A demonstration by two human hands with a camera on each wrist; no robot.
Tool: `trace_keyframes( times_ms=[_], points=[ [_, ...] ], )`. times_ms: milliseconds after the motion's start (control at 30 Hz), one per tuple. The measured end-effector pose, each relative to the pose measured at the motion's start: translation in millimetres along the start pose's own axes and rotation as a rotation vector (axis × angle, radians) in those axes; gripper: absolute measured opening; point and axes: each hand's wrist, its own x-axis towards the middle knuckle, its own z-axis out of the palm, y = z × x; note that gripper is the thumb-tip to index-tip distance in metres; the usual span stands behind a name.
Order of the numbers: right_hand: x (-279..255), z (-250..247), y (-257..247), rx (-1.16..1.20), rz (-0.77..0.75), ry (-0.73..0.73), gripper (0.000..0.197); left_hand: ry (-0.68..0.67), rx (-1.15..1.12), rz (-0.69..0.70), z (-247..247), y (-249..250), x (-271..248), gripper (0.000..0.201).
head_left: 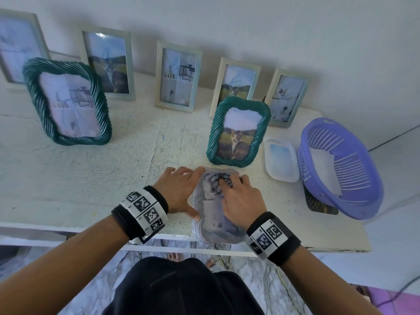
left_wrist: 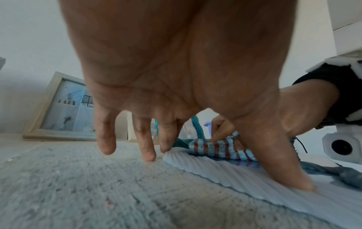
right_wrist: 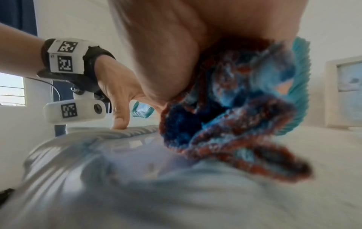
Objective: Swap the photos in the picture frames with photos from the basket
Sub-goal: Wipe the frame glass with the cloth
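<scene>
Flat frame (head_left: 217, 233) under the hands: pale grey-blue, ribbed; cloth (head_left: 217, 181) on it striped light blue / rust red / dark blue. Two standing rope-twist frames (head_left: 68, 101) (head_left: 238, 133) dark teal, back-row frames (head_left: 178, 76) pale cream-green; basket (head_left: 341, 167) lavender, slotted, tray (head_left: 281, 163) white with blue inside. Surface (head_left: 91, 178) off-white, speckled; wrist bands (head_left: 141, 212) black with black-and-white square markers
</scene>
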Motion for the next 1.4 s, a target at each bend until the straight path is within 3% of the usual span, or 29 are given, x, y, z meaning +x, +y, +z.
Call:
trace_keyframes(
  times_ms=[333,600,933,1200,1400],
  points=[
    [-35.5,8.6,17.4,0.075,-0.009,-0.037,0.029,-0.01,-0.016,-0.004,-1.1,0.6,1.6,0.128],
    [-5.3,5.2,23.2,0.039,0.05,0.023,0.031,-0.014,-0.043,0.004,-1.3,-0.6,-0.3,0.128],
    [-85.8,16.2,0.5,0.174,-0.046,-0.016,0.029,0.007,-0.042,-0.004,0.6,-0.1,-0.2,0.129],
    [-69.6,7.6,-22.3,0.174,-0.189,-0.024,0.03,0.03,0.012,0.003,2.6,-0.3,0.6,0.13],
    [-27.2,1.7,-13.9,0.151,-0.099,-0.029,0.034,0.037,0.007,0.014,2.2,-0.6,-0.7,0.129]
  ],
)
